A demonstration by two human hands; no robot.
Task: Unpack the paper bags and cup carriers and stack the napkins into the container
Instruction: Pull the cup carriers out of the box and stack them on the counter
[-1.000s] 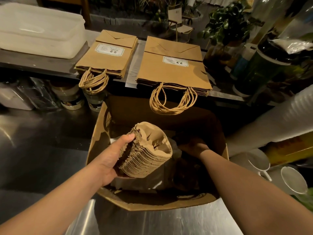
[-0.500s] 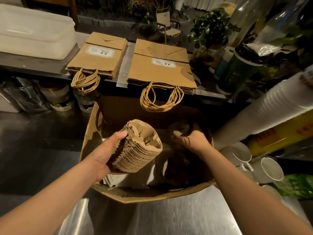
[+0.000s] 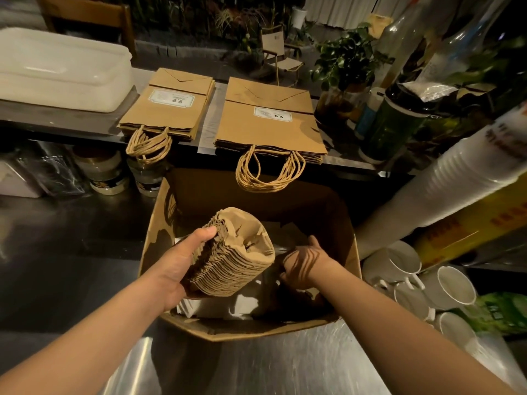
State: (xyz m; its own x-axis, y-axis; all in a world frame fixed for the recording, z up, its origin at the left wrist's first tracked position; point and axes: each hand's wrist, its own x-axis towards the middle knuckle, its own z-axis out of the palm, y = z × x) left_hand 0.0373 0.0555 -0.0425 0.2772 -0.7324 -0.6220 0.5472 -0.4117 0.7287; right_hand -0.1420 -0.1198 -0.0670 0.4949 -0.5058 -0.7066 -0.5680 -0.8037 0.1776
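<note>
My left hand grips a thick stack of brown pulp cup carriers from the side, holding it over the open cardboard box. My right hand is inside the box just right of the stack, thumb spread, fingers reaching toward the stack's lower end and partly in shadow. White napkins lie in the bottom of the box. Two flat stacks of brown paper bags with twine handles lie on the raised shelf behind: a smaller one and a larger one. A white plastic container sits at the far left of the shelf.
A long sleeve of white disposable cups leans in from the right. White mugs stand right of the box. Jars sit under the shelf on the left. Bottles and a potted plant crowd the back right.
My right hand has dropped lower in the box and moved closer to the carrier stack. The left hand keeps the stack in about the same place.
</note>
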